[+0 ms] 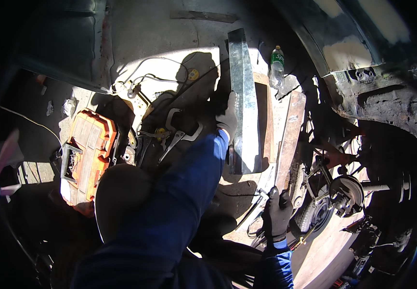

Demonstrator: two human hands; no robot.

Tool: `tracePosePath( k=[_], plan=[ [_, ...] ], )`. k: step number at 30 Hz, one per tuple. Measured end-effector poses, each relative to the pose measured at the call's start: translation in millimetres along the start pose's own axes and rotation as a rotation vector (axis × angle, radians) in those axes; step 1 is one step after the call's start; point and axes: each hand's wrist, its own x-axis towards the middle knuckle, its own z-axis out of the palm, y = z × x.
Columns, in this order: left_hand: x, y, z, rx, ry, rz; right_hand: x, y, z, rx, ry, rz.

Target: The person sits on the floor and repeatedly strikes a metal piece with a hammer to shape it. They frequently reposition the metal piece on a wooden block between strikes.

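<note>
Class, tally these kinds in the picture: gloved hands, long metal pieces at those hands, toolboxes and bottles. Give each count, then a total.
Gloved hands, left hand and right hand: 2
Long metal pieces, grey-green piece and rusty strip: 2
Orange toolbox: 1
Green-labelled bottle: 1
Total: 6

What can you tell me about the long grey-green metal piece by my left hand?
The long grey-green metal piece looks like sheet metal, its surface streaked and scuffed. It is roughly straight, narrower at the far end, and runs lengthwise ahead of you, left of the rusty strip. Sunlight brightens its near part. Your gloved left hand is against its left edge; how firmly it grips is unclear.
</note>
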Motion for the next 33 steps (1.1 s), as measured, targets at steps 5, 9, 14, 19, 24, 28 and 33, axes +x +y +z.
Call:
tracePosePath(
  k=[5, 9, 14, 19, 24, 28, 33],
  plan=[
    [-7, -11, 8, 0.119, 0.125, -0.082, 6, -49, -26, 0.302, 0.223, -0.387],
    [-10, 13, -8, 0.531, 0.276, -0.030, -4, 21, -6, 0.025, 0.028, -0.415],
    [-14, 72, -27, -0.836, 0.177, -0.525, 5, 78, 9, -0.323, 0.045, -0.255],
    [-17, 92, -22, -1.059, 0.130, -0.625, -1, 15, -26, -0.088, 0.052, -0.094],
    [-13, 89, -25, -0.768, 0.141, -0.668, -9, 11, -19, 0.100, 0.177, -0.328],
    [-10, 95, -32, -0.705, 0.194, -0.617, -5, 63, 10, -0.595, -0.094, -0.064],
    [-4, 89, -27, -0.678, 0.122, -0.675, -7, 89, 3, -0.329, -0.103, -0.053]
  ],
)
